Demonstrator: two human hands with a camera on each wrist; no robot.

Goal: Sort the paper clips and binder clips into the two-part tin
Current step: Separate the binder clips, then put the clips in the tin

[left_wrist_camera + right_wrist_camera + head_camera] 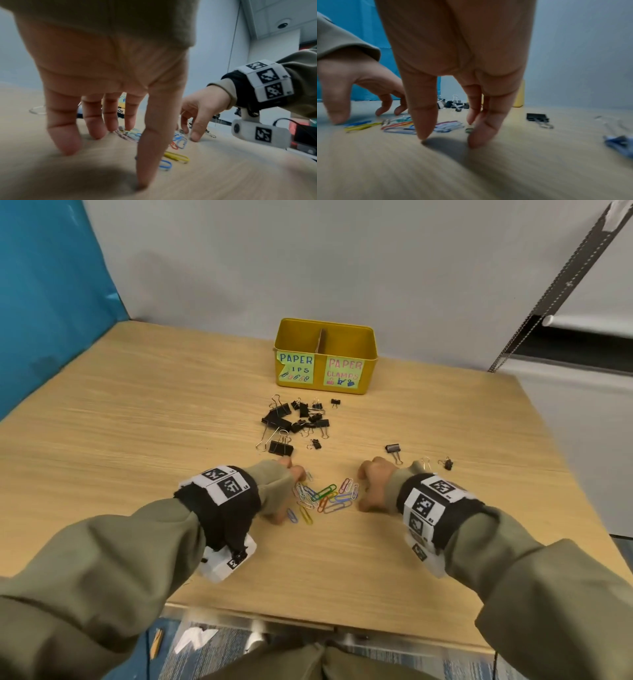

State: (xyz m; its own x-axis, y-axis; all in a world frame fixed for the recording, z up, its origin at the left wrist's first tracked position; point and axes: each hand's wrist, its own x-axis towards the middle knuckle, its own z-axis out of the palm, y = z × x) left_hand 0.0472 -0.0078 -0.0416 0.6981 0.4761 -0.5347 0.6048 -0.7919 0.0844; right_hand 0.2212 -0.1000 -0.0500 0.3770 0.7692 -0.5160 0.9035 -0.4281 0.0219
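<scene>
A heap of coloured paper clips lies on the wooden table between my two hands. My left hand stands at its left edge, fingers spread and straight, tips on the table. At the heap's right edge my right hand does the same, fingertips touching the wood. Neither hand holds anything. Black binder clips are piled farther back. Behind them stands the yellow two-part tin, its front labelled "PAPER CLIPS" on the left and "PAPER CLAMPS" on the right.
A single binder clip and two small ones lie to the right of my right hand. A grey wall rises behind the tin and a blue panel stands at the left. The table's front edge is close to my body.
</scene>
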